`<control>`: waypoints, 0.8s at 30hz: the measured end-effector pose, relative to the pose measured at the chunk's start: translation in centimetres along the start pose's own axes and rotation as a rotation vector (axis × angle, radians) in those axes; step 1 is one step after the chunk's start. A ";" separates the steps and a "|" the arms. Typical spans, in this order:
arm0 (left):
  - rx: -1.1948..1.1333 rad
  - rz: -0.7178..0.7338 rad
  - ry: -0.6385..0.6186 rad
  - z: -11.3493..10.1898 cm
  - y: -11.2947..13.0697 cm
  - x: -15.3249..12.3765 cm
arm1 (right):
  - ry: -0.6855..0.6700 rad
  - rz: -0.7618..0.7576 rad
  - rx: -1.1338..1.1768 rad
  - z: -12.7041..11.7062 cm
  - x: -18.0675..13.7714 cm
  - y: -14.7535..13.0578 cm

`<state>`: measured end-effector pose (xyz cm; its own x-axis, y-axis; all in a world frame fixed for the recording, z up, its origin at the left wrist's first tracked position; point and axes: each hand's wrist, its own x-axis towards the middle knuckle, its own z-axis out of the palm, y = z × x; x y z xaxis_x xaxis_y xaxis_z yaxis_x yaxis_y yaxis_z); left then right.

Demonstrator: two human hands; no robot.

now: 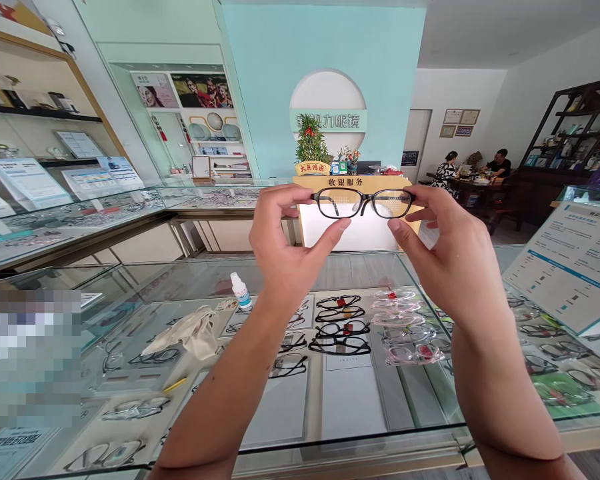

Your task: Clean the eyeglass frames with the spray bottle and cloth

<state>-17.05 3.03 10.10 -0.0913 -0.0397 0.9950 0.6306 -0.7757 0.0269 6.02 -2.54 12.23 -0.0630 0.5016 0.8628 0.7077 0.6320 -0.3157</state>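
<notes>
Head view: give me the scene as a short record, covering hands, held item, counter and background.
left hand: holds the left end of the black-framed glasses
right hand: holds their right end
held item: upright, front spread between both hands, raised above the glass counter
left of left forearm: white spray bottle, beige cloth
between forearms: rows of dark and pale frames
background: cash desk with leafy plant; people seated at far right

A turquoise wall stands behind a white-fronted counter, with dark shelves at right.
</notes>
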 end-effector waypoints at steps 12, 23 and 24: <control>-0.022 -0.069 -0.020 -0.1 0.9 0.1 | 0.048 -0.021 -0.040 0.2 -0.1 0.1; -0.060 -0.120 -0.047 0.1 0.5 -0.2 | 0.053 -0.024 -0.046 0.0 -0.1 0.0; -0.075 -0.120 -0.044 0.1 0.4 -0.3 | 0.051 -0.018 -0.046 0.0 -0.1 0.0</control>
<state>-16.69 2.81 9.86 -0.1277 0.0830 0.9883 0.5574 -0.8182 0.1407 6.02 -2.64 12.18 -0.0413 0.4590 0.8875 0.7384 0.6125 -0.2823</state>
